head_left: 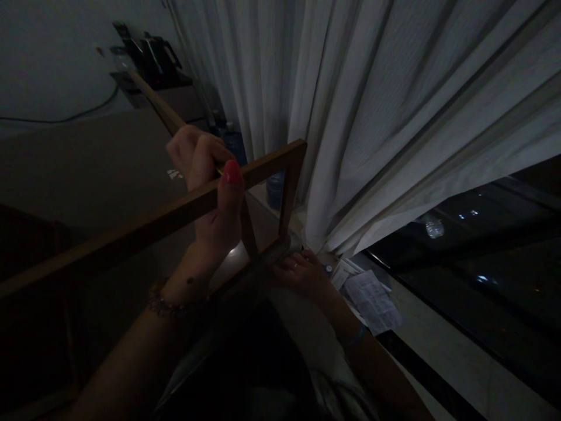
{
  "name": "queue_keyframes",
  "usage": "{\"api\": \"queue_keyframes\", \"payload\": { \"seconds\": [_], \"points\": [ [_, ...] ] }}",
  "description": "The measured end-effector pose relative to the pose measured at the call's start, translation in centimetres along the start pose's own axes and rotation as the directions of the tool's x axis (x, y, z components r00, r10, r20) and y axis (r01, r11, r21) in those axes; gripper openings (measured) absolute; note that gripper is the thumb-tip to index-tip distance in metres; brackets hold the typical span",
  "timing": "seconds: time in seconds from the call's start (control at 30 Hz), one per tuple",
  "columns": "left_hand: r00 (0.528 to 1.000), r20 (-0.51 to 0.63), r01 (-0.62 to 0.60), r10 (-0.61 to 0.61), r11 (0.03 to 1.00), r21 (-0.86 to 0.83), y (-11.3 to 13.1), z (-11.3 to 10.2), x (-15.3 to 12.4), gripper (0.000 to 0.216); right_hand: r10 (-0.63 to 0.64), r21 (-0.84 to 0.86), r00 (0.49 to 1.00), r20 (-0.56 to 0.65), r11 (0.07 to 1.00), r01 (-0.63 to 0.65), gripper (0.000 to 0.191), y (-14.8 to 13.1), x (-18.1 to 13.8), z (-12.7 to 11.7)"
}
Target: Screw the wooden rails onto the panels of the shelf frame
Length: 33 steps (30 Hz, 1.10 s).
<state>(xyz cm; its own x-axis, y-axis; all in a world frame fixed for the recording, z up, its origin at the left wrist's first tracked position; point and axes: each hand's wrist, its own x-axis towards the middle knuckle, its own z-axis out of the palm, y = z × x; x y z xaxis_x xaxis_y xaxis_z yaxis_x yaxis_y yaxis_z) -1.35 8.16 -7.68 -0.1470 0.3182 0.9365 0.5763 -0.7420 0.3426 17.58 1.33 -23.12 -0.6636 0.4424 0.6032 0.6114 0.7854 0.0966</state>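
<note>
In the dim head view, my left hand (214, 181) is closed around the upper rail of a wooden frame (131, 232), its thumb lying over the bar. The frame slants across the view, with a short side rail at its right end. Another long wooden bar (155, 100) runs from behind my left hand toward the upper left; whether it belongs to the same frame, I cannot tell. Lower down, my right hand (302, 272) has its fingers curled close to the frame's bottom right corner. What those fingers grip is too dark to make out.
Long pale curtains (363, 117) hang in front and to the right. A kettle (160, 55) stands on a small cabinet at upper left. Behind the frame is a blue water bottle (274, 190). Printed papers (372, 301) lie beside the dark window (473, 234).
</note>
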Motion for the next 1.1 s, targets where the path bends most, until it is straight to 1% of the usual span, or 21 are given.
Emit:
{"api": "queue_keyframes", "payload": {
  "seconds": [0.07,0.17,0.23,0.3,0.37,0.43,0.5,0.57,0.6,0.67,0.73,0.83,0.9,1.0,1.1],
  "points": [
    [1.0,0.001,0.003,-0.003,1.0,0.006,0.0,0.0,0.0,0.044,-0.088,-0.024,0.996,0.002,0.996,0.088,0.014,1.0,0.5,-0.2],
    [1.0,0.002,0.01,-0.01,1.0,0.014,0.1,-0.1,0.0,0.044,-0.173,-0.031,0.984,-0.042,0.985,0.172,0.011,2.0,1.4,-0.3],
    [1.0,0.005,0.014,-0.014,1.0,0.018,0.1,-0.1,0.0,0.044,-0.225,-0.024,0.973,-0.052,0.974,0.224,0.012,2.3,1.9,-0.4],
    [1.0,0.0,0.021,-0.021,1.0,0.019,0.0,-0.1,0.0,0.046,-0.264,0.009,0.963,-0.046,0.964,0.265,0.019,2.5,2.1,-0.3],
    [0.999,-0.008,0.033,-0.033,0.999,0.015,-0.1,-0.1,0.0,0.049,-0.285,0.06,0.957,-0.055,0.956,0.288,0.019,2.4,2.0,-0.1],
    [0.999,-0.016,0.046,-0.046,0.999,0.003,-0.1,-0.1,0.0,0.051,-0.266,0.107,0.961,-0.071,0.956,0.273,0.013,2.0,1.7,0.4],
    [0.999,-0.008,0.051,-0.051,0.999,-0.003,-0.1,-0.1,0.1,0.052,-0.185,0.135,0.978,-0.094,0.971,0.196,0.008,1.1,1.2,1.1],
    [0.999,-0.006,0.042,-0.042,0.999,-0.008,-0.1,-0.1,0.1,0.049,-0.028,0.154,0.991,-0.131,0.987,0.048,0.016,-0.2,0.6,1.8],
    [0.999,-0.005,0.039,-0.039,0.999,-0.008,-0.1,0.0,0.1,0.048,0.066,0.148,0.986,-0.155,0.988,-0.043,0.022,-0.9,0.4,2.2],
    [0.999,-0.018,0.03,-0.03,0.999,-0.013,-0.1,0.0,0.1,0.046,0.223,0.103,0.96,-0.169,0.973,-0.208,0.028,-2.1,0.1,2.6],
    [0.999,-0.025,0.024,-0.024,1.0,-0.019,-0.1,0.0,0.1,0.046,0.294,0.059,0.942,-0.165,0.956,-0.288,0.03,-2.9,0.0,2.8],
    [0.999,-0.009,0.033,-0.033,0.999,-0.01,0.0,-0.1,0.0,0.048,0.269,0.044,0.95,-0.157,0.963,-0.266,0.032,-3.0,0.1,2.5],
    [0.999,0.013,0.041,-0.041,0.999,0.005,0.1,-0.2,0.0,0.049,0.21,0.05,0.967,-0.143,0.978,-0.205,0.035,-2.5,0.3,2.2],
    [1.0,0.017,0.017,-0.017,1.0,0.008,0.1,-0.2,-0.1,0.048,0.109,0.053,0.985,-0.133,0.993,-0.103,0.039,-1.7,0.6,1.5],
    [1.0,-0.004,-0.006,0.006,1.0,0.011,-0.1,0.0,-0.1,0.046,0.04,-0.017,0.993,-0.111,0.999,-0.042,0.033,-1.4,1.0,1.0]
  ]
}}
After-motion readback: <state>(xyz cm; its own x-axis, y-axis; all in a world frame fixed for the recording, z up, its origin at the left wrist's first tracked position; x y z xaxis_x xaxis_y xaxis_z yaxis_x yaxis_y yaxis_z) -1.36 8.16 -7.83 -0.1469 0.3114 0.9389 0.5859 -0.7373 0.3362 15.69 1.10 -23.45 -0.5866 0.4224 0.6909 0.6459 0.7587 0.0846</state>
